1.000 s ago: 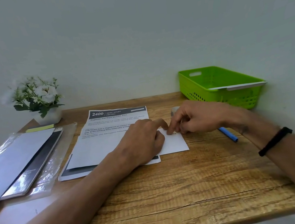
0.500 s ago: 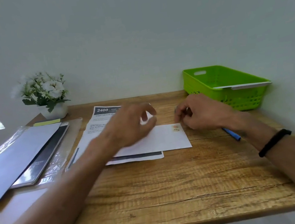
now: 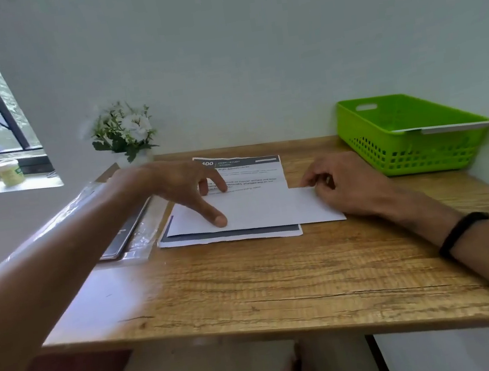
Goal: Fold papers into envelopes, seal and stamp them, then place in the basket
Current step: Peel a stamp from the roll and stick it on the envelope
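Motion blur is obscuring the left hand point(image 3: 181, 191), which is spreading its fingers over the plain white envelope point(image 3: 253, 212) lying flat mid-table on a printed sheet point(image 3: 244, 169), while the right hand point(image 3: 343, 184) is covering and pinching its right far corner, left of the green basket point(image 3: 412, 136).

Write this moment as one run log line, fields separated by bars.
left hand: open, thumb on white paper envelope | right hand: at its right corner | green plastic basket: holds one envelope

Both hands point(image 3: 343, 184) on white envelope point(image 3: 259, 211), green basket point(image 3: 412, 133) at rt.
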`<state>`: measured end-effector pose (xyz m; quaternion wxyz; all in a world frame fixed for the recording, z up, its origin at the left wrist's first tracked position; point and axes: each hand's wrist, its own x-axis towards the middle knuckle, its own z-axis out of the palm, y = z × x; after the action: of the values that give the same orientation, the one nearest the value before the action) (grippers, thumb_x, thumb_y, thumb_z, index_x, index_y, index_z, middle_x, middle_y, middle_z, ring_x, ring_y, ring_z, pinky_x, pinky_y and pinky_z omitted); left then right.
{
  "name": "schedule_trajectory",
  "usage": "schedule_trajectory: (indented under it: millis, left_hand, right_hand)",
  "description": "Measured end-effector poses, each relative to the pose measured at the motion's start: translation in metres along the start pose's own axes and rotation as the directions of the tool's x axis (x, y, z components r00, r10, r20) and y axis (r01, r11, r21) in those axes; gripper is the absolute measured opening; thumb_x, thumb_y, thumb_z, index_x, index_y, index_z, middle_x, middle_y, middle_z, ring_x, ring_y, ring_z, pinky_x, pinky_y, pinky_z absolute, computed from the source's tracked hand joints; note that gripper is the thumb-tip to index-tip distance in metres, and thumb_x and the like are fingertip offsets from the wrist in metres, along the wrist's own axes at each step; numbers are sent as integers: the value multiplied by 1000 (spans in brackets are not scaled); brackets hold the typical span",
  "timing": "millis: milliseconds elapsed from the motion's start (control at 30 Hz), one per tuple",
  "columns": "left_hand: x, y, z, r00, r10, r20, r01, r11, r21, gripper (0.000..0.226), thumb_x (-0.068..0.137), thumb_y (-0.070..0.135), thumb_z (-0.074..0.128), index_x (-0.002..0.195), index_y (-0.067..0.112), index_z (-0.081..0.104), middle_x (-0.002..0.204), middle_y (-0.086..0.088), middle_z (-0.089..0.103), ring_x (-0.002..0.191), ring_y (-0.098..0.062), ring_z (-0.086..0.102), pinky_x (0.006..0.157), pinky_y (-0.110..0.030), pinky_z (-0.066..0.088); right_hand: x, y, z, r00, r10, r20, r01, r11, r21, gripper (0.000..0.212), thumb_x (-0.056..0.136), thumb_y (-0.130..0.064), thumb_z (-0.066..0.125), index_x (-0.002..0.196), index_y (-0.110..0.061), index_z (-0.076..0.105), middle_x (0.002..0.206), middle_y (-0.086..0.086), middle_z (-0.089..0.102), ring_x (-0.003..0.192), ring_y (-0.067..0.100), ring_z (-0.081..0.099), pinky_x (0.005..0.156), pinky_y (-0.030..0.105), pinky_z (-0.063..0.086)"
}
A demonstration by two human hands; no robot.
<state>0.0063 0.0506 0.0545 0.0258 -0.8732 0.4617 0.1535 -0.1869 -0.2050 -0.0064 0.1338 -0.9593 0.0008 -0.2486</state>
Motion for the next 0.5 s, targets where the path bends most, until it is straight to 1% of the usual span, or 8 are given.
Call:
schedule_trajectory:
  millis: [67,100,200,300,333,367,433,500]
  left_hand:
    - [3,5,-4,999,-13,34,12,1000,28,92,59,77,77,141,44,50,117,11,58,109,-13,56,95,-34,45]
    - [3,7,-6,999,-21,43,19,999,46,94,57,78,75,141,43,50,118,9,57,112,-15,56,97,-35,45]
    - [4,13,-11,996,-68,65,62,995,81,98,52,81,73,139,42,50,118,8,56,115,-19,54,106,-39,44]
    - [2,17,-12,995,-93,43,91,995,38,82,68,70,80,138,36,55,117,8,52,113,-17,51,109,-40,42]
    - [0,16,-13,996,-84,24,84,996,-2,71,74,64,81,134,33,59,112,9,54,108,-16,53,103,-36,44]
    - [-2,16,-13,998,-63,-5,62,997,-50,57,79,58,81,126,30,64,104,10,57,98,-12,56,92,-32,46]
    - [-8,13,-15,996,-7,-88,-7,988,-157,26,86,48,80,99,27,71,80,14,58,74,-4,53,69,-25,41]
    - [-18,10,-18,988,31,-152,-71,962,-263,17,90,40,78,83,26,70,70,13,59,65,-3,52,63,-23,39]
  right_hand:
    - [-3,1,3,1000,-9,-7,8,1000,-13,34,86,1,57,102,-17,81,98,-1,77,78,7,64,74,22,53]
    - [-5,1,4,1000,-19,-12,19,1000,-25,34,85,1,58,101,-17,81,98,-1,77,77,8,63,74,24,52]
    - [-7,-2,7,999,-45,-19,43,997,-67,33,85,2,59,101,-18,80,100,-1,75,76,7,57,74,20,42]
    - [-9,-5,5,998,-53,-31,51,996,-72,34,85,2,58,105,-16,79,104,0,75,78,6,56,76,20,43]
    - [-10,-6,4,998,-55,-43,52,996,-68,35,86,2,57,107,-14,78,106,0,76,79,6,57,77,20,45]
    - [-11,-6,4,997,-51,-66,47,997,-59,35,86,2,57,111,-14,77,107,-1,76,79,6,57,78,22,48]
    - [-13,-8,3,991,-43,-128,38,999,-36,36,86,1,58,115,-13,74,103,-4,73,79,7,58,80,29,55]
    - [-16,-10,2,976,-57,-208,53,998,-23,36,86,2,61,117,-12,73,99,-8,67,80,9,58,80,36,57]
